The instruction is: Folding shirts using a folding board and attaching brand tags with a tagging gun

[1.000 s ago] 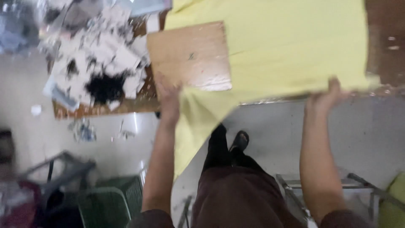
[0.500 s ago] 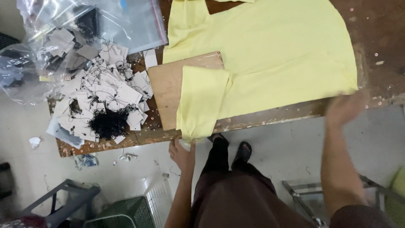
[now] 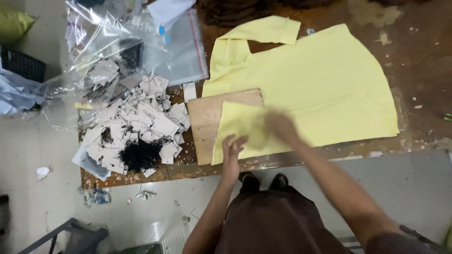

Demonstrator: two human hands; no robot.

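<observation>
A pale yellow shirt point(image 3: 320, 80) lies spread flat on a worn wooden table point(image 3: 419, 56). Its lower left part is folded over a thin wooden board point(image 3: 202, 117) that sits under the cloth. My left hand point(image 3: 231, 150) rests flat, fingers apart, on the folded flap near the table's front edge. My right hand point(image 3: 281, 127) is blurred and lies on the same flap, a little to the right. Neither hand grips anything.
Left of the board lies a heap of paper tags with black strings point(image 3: 136, 127). Clear plastic bags point(image 3: 141, 47) are piled behind the heap. Scraps litter the floor point(image 3: 42, 173), and a metal frame point(image 3: 70, 230) stands at lower left.
Both hands have come up from below the table edge onto the folded flap. One second ago they held the shirt's hem; its left part now lies folded over the board.
</observation>
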